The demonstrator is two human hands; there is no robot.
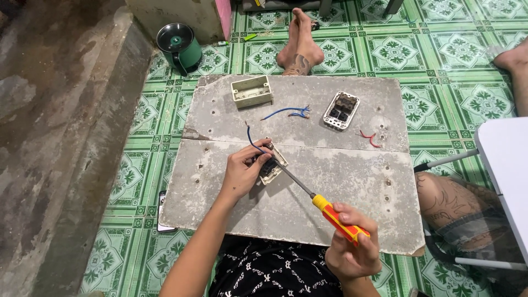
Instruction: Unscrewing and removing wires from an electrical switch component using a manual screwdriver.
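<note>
Green patterned floor tiles carried a grey board [330, 181] where the left hand [242, 175] pinched a switch module [271, 166] with its blue wire [254, 140], while the right hand [352, 247] clasped the screwdriver [324, 206], best kept square on the terminal screw.

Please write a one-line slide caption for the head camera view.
Left hand steadies a switch module on a grey board while the right hand works it with a screwdriver.

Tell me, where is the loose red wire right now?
The red wire lies on the grey board near its far right side, just right of the spare switch module.
</note>
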